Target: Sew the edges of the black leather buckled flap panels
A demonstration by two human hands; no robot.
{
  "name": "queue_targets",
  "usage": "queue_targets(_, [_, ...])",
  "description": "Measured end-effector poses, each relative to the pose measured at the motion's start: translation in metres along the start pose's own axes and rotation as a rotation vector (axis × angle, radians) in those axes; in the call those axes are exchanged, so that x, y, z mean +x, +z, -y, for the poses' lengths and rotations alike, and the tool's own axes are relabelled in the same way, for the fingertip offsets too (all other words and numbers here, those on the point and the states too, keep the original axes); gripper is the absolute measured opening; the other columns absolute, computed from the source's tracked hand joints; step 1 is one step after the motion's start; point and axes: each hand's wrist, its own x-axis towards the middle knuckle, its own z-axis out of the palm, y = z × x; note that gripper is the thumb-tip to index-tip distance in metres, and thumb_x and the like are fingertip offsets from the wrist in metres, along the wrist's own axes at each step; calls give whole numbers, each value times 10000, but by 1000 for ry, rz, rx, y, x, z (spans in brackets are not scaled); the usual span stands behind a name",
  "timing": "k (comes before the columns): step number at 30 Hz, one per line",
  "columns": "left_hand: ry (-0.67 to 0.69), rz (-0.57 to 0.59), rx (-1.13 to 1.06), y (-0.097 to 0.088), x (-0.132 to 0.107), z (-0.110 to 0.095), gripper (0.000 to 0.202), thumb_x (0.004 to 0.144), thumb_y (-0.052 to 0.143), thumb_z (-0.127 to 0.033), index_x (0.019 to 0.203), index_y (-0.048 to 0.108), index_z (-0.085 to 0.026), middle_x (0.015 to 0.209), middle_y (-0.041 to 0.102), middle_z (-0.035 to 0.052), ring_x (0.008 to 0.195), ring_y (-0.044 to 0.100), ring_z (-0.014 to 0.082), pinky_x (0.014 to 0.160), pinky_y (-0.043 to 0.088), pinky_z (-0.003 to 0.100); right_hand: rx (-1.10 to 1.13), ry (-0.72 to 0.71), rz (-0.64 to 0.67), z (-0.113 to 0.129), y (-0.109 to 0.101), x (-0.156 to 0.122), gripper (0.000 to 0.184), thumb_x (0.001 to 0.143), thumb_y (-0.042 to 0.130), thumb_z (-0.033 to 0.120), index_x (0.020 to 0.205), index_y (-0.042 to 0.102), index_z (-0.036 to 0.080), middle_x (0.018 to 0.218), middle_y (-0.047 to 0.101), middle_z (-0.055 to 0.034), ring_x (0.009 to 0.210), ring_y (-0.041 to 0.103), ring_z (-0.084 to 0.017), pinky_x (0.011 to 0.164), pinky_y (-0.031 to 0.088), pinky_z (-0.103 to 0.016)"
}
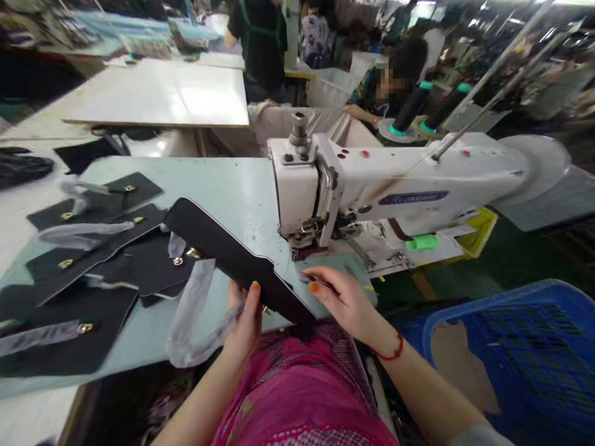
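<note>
My left hand (247, 319) grips a black bag panel (223, 238) by its lower edge, thumb on top. The panel is tilted up off the table, its pale cut edge facing the machine. A strap in cloudy plastic wrap (188, 316) hangs beside that hand. My right hand (341, 300) is closed around a small tool that looks like thread snips (305, 277), mostly hidden by the fingers. Its metal tip sits near the panel's right edge, just in front of the sewing machine (297, 186). Whether the tip touches the panel, I cannot tell.
Several black panels with gold clasps and wrapped straps (116, 260) overlap on the table (242, 179) at left. A blue plastic basket (511, 303) stands low at right. Thread cones (411, 108) rise behind the machine. A co-worker (390, 80) sits beyond it.
</note>
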Motion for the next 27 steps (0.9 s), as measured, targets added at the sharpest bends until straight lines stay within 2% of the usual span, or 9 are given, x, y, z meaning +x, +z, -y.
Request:
queue_targets(4, [-55,-30,-13,0,4,1,548,856,675,-444,1352,514,-275,1364,597,100,1328,498,266,1110,396,419,26,16,-7,-8,5,0,269,991,508,372,1151,624,190,1106,700,-53,991,656,-145,833,492,-226])
queue_targets(11, [-87,-58,-27,0,7,0,551,848,673,-465,1343,511,-288,1403,560,98,1345,478,280,1043,463,407,27,91,-23,-15,9,2,318,983,505,429,1137,636,184,1002,703,-59,844,666,-147,771,506,-254])
queue_targets(16, [83,46,109,-9,5,7,510,858,656,-447,1319,510,-284,1428,528,104,1321,505,288,1121,387,468,44,86,-50,-9,6,4,310,976,519,430,1087,667,182,956,711,-58,796,667,-145,723,514,-248])
queue_targets(20, [246,172,263,-16,2,13,622,830,674,-464,1381,430,-307,1466,484,119,1337,483,318,1093,423,496,47,58,-75,2,2,7,282,950,570,410,1097,671,191,1007,718,-62,868,680,-158,749,525,-245])
queue_targets(23, [240,239,308,-16,-1,12,661,824,681,-466,1403,394,-323,1484,471,109,1334,488,317,1069,457,483,20,38,-71,9,0,9,245,928,610,391,1062,668,195,995,721,-48,882,679,-151,757,517,-231])
queue_targets(27, [212,265,331,-11,-5,5,630,847,660,-458,1404,390,-338,1491,470,81,1343,481,312,1084,453,473,31,43,-7,13,-1,8,223,925,616,394,994,672,189,890,717,-16,795,669,-118,688,494,-190])
